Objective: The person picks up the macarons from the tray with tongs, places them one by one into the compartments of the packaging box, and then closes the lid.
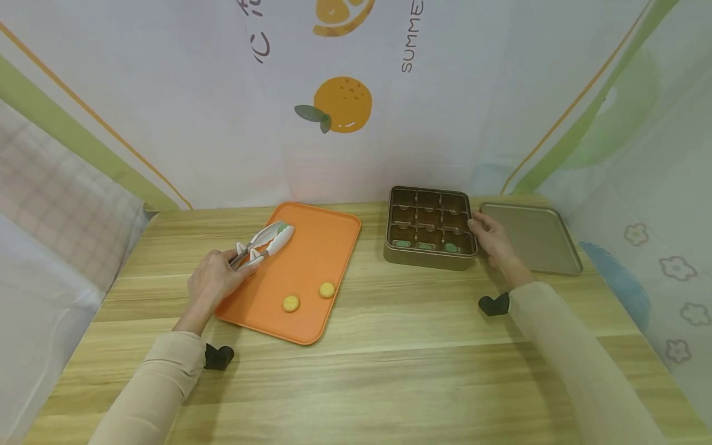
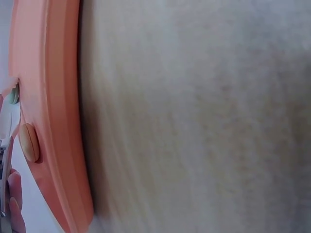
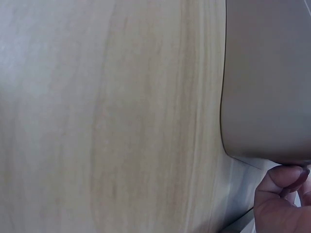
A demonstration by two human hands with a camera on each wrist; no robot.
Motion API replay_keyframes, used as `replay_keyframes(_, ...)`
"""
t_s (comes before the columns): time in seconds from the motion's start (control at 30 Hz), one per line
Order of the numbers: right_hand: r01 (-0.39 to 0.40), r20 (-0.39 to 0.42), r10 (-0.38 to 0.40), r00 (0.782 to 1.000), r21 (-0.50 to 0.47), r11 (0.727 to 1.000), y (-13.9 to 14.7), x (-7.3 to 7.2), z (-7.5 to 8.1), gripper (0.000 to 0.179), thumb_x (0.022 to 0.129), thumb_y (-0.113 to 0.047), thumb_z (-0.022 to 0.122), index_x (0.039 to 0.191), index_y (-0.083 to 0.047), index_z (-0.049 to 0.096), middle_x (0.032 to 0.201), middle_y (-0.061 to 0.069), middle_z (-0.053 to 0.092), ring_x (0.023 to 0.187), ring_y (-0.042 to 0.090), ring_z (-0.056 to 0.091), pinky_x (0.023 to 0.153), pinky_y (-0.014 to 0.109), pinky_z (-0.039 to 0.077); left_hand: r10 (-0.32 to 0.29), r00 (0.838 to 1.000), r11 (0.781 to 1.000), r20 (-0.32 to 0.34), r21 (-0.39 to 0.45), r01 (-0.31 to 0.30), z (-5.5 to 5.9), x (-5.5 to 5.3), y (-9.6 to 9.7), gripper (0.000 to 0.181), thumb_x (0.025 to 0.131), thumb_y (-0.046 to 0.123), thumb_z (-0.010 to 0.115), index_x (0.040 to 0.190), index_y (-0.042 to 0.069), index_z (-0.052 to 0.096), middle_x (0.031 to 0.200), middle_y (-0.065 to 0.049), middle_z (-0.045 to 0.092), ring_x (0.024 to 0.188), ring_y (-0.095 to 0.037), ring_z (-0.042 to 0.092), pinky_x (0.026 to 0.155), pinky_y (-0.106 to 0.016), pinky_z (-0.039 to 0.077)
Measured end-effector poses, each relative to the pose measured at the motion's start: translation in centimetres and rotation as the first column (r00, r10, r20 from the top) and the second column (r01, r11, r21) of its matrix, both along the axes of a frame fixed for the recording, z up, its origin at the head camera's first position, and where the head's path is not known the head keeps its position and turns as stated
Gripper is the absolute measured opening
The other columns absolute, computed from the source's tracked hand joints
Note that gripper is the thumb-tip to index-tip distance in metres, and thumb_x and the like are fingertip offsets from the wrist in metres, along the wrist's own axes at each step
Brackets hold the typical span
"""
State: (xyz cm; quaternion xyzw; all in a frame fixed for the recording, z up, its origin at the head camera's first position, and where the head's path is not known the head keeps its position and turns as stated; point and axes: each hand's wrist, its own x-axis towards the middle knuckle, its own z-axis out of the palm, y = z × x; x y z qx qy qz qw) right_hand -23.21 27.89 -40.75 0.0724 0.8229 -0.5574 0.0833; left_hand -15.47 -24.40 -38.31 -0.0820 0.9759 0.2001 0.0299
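The tips of the tongs [image 1: 279, 241] partly hide the green piece [image 1: 282, 227] between them. In the left wrist view, the left edge cuts off the tongs and the left hand [image 1: 213, 276], and the surface [image 2: 194, 121] is blurred. In the right wrist view, the box [image 1: 428, 258] and the right hand [image 1: 492, 238] are cut by the right edge.

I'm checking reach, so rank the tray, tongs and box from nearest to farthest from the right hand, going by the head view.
1. Box: touching the right hand, on its left.
2. Tray: farther left, beyond the box.
3. Tongs: over the tray, in the left hand.
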Motion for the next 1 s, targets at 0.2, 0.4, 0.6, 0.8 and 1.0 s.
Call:
replay_keyframes(0.2,0.039,-0.013,-0.039,0.999,-0.006,0.999,-0.03,-0.01,-0.23,0.061,0.099,-0.038,0.042,0.149,-0.009,0.023,0.123,0.009,0.045,0.103,0.014,0.052,0.099,0.03,0.038,0.001,1.0,1.0,-0.006,0.0,-0.001,0.06,0.05,0.01,0.053,0.083,0.048,0.066,0.118,0.009,0.063,0.1,-0.018,0.058,0.066,-0.023,0.046,0.049,-0.032,0.035)
replay_keyframes(0.4,0.046,-0.014,-0.046,0.999,-0.012,0.999,0.05,-0.01,-0.28,0.06,0.099,-0.037,0.042,0.149,-0.009,0.023,0.118,0.005,0.045,0.093,0.004,0.052,0.091,0.022,0.041,0.004,1.0,1.0,-0.017,0.006,-0.004,0.1,0.1,-0.05,0.055,0.083,0.048,0.065,0.122,0.009,0.063,0.099,-0.016,0.061,0.07,-0.024,0.049,0.051,-0.032,0.036)
replay_keyframes(0.6,0.041,-0.003,-0.041,0.999,-0.018,0.999,-0.2,-0.02,-0.21,0.06,0.1,-0.038,0.039,0.15,-0.01,0.02,0.145,0.021,0.028,0.127,0.034,0.037,0.11,0.046,0.027,0.0,1.0,1.0,-0.024,-0.004,0.0,0.15,0.18,-0.13,0.056,0.083,0.046,0.066,0.125,0.01,0.061,0.107,-0.018,0.063,0.075,-0.025,0.052,0.052,-0.032,0.038)
replay_keyframes(0.8,0.044,-0.006,-0.044,0.999,-0.01,0.999,-0.12,-0.06,-0.25,0.061,0.099,-0.039,0.041,0.15,-0.01,0.022,0.135,0.016,0.038,0.101,0.013,0.05,0.104,0.038,0.035,0.005,0.999,1.0,-0.037,-0.009,-0.005,0.13,0.31,-0.12,0.055,0.083,0.044,0.067,0.126,0.01,0.061,0.11,-0.021,0.061,0.078,-0.028,0.053,0.053,-0.033,0.038)
replay_keyframes(1.0,0.044,0.0,-0.044,0.999,-0.015,0.999,0.0,-0.06,-0.07,0.061,0.099,-0.039,0.042,0.15,-0.01,0.022,0.128,0.009,0.039,0.09,0.003,0.047,0.105,0.04,0.034,0.003,0.999,1.0,-0.053,-0.016,-0.003,0.09,0.36,-0.11,0.055,0.083,0.043,0.067,0.126,0.01,0.06,0.108,-0.022,0.059,0.079,-0.029,0.053,0.054,-0.034,0.039)
